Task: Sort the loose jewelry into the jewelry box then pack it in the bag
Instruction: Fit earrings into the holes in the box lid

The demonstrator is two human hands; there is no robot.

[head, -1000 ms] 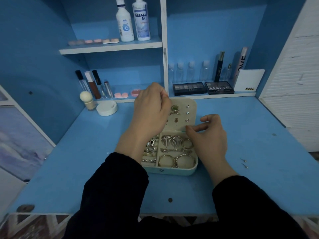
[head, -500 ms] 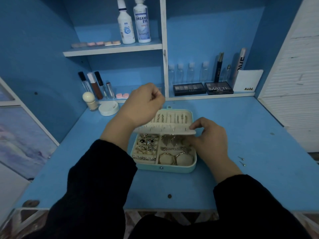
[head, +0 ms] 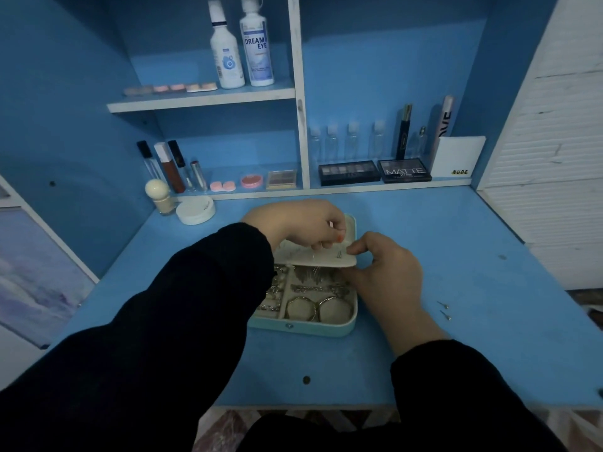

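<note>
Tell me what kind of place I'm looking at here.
Most likely a home vanity or dressing desk: eyeshadow palettes and lip glosses line the blue shelves, contact lens solution bottles stand above, and an open jewelry box sits on the desktop.

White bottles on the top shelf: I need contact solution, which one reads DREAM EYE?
The right white bottle, beside the divider; the left white bottle bears only a blue emblem.

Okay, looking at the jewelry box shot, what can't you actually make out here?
All in the head view:
- Left side of the jewelry box: covered by the left sleeve.
- What the left hand pinches: too small, hidden by its fingers.
- Earring panel underside: faces away.
- Two loose studs on the desk: too tiny to identify.
- The bag: not in view.
</note>
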